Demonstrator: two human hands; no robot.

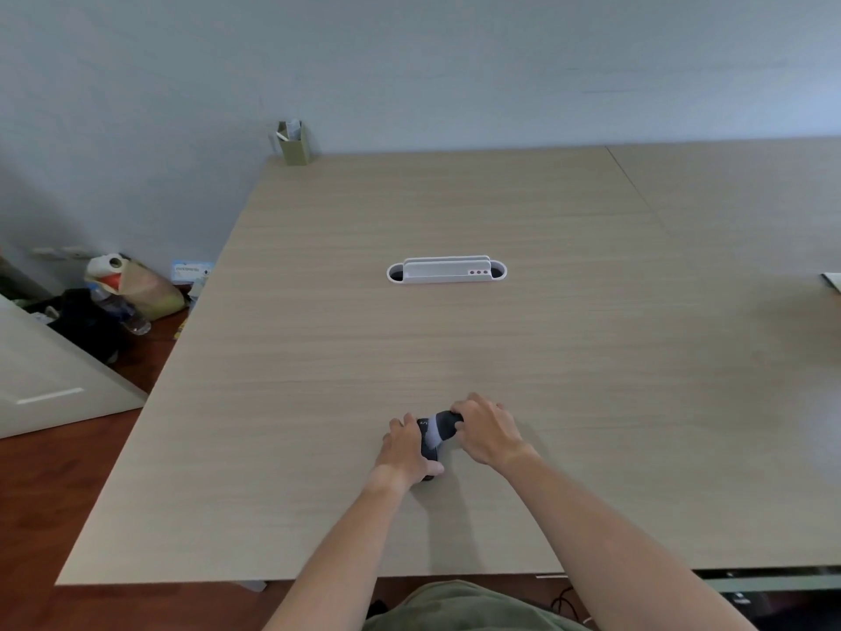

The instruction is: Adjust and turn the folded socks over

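Observation:
A small bundle of dark and light grey sock fabric (pixel 438 431) lies on the wooden table (pixel 455 339), near its front edge. My left hand (pixel 406 448) grips the bundle's left side, with the thumb curled under its near end. My right hand (pixel 486 431) holds the bundle's right end, fingers curled over the dark fabric. Both hands cover much of the bundle, so its full shape is hidden.
A white oval cable-port cover (pixel 446 269) sits in the table's middle. A green pen holder (pixel 295 143) stands at the far left corner by the wall. Bags and a plastic bottle (pixel 119 307) lie on the floor at left. A second table (pixel 746 193) adjoins on the right.

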